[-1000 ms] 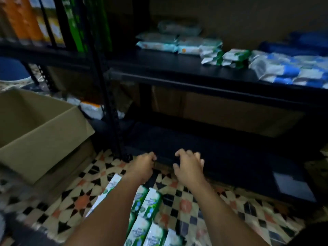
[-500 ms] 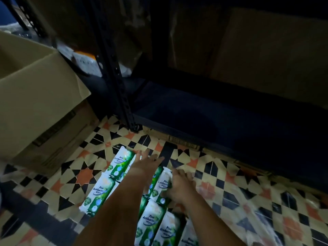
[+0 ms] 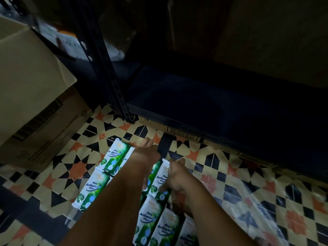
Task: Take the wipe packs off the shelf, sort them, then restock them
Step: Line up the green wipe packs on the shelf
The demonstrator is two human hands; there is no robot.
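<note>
green-and-white wipe packs (image 3: pixel 92 188) lie in rows on the tiled floor (image 3: pixel 248 183), just in front of the dark bottom shelf (image 3: pixel 204 103). the right hand (image 3: pixel 177 176) grips one pack (image 3: pixel 160 178); the left hand (image 3: pixel 146 153) rests flat-fingered on the packs nearest the shelf.

Looking at green-and-white plastic wipe packs (image 3: pixel 92 189) with blue oval labels, lying on a floor (image 3: pixel 230 174) tiled in cream, black and orange star shapes. Showing plain tan on the cardboard box (image 3: pixel 30 80), near-black on the metal shelf frame (image 3: pixel 113 89).
</note>
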